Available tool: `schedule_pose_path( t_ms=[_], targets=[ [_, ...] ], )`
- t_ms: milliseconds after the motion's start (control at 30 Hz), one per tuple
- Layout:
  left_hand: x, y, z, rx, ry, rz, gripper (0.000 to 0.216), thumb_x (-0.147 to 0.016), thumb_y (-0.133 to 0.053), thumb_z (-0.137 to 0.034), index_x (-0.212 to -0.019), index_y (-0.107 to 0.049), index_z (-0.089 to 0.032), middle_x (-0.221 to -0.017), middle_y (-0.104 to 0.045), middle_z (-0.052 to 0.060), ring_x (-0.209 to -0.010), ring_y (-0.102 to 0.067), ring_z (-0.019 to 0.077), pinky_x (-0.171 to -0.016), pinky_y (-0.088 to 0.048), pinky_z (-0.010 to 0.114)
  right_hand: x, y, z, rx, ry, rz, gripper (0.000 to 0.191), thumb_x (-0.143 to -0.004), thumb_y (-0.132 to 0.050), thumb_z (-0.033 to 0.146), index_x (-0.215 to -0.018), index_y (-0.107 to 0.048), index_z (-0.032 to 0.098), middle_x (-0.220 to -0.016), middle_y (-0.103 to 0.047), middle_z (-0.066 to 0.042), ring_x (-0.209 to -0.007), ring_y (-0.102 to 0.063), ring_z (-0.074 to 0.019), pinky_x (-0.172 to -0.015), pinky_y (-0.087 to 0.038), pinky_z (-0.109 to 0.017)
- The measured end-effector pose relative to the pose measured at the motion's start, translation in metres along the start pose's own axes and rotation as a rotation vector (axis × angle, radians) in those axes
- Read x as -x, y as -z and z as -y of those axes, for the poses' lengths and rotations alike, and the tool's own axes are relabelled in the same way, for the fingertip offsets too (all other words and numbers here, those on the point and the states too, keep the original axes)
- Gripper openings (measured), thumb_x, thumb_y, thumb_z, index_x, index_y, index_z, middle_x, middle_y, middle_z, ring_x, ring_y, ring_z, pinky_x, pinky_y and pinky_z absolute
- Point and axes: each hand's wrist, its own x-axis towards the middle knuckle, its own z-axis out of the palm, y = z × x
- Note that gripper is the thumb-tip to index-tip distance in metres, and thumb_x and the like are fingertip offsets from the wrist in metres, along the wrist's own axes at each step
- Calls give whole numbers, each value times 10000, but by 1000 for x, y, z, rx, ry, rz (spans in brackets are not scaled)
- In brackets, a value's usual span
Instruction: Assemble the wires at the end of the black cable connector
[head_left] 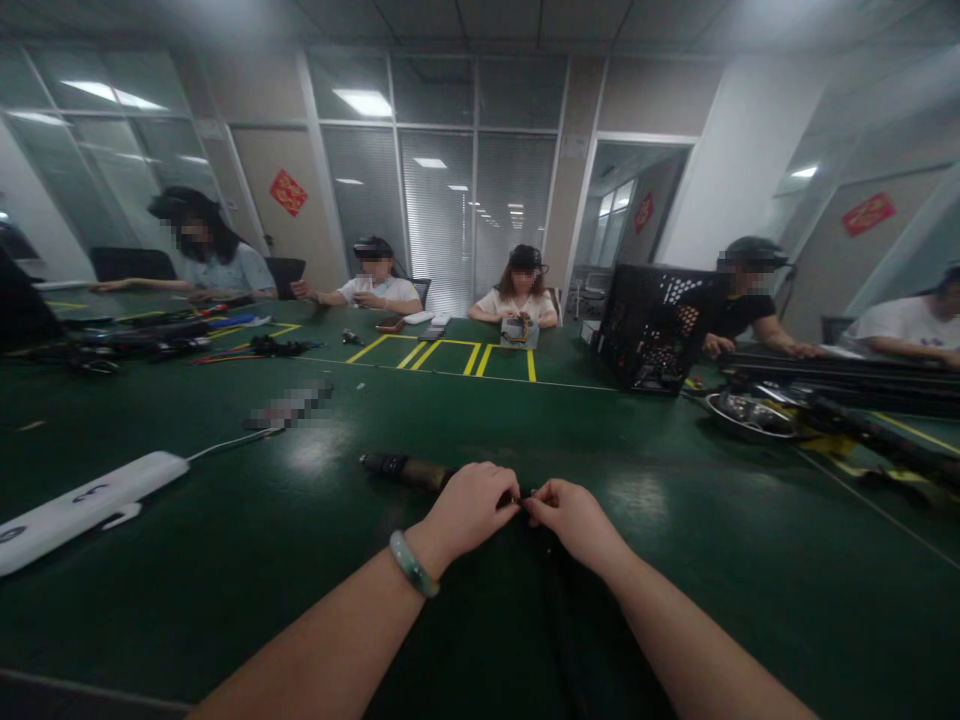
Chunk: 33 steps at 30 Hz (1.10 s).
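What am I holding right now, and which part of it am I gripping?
The left hand and right hand pinch a small dark item between their fingertips, where the hands meet. Too dark to tell what it is or which part.

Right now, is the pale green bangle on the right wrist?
No, the pale green bangle rings the wrist of the left hand.

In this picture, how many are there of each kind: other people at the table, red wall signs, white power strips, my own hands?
People: 5
Red signs: 3
Power strip: 1
Hands: 2, left hand, right hand
Total: 11
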Motion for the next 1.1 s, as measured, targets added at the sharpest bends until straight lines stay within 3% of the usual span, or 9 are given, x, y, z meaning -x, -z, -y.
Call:
schedule_pose_path(
  t_ms=[367, 533, 1100],
  targets=[
    [3, 6, 6, 56, -74, 13, 141, -843, -614, -196, -982, -622, -219, -1072, -649, 19, -1005, -590, 198, -930, -429, 358, -1, 3, -2, 24, 42, 7, 167, -815, -617, 328, -767, -634, 169, -678, -698, -5, -594, -607, -123, -526, -391, -192],
    [3, 7, 4, 44, -63, -38, 73, -841, -625, -212, -913, -615, -218, -1105, -643, 1, -1029, -585, 188, -947, -429, 364, 0, 3, -1, -7, 50, 63, 174, -825, -605, 334, -824, -684, 178, -681, -694, 0, -596, -614, -125, -516, -387, -191],
    [2, 7, 5, 40, -105, -20, 88, -837, -632, -208, -924, -630, -212, -991, -663, 20, -960, -600, 200, -915, -428, 355, 0, 1, -1, 5, 88, 34, 145, -811, -599, 286, -809, -688, 172, -699, -693, 0, -611, -609, -129, -531, -388, -194]
  ],
)
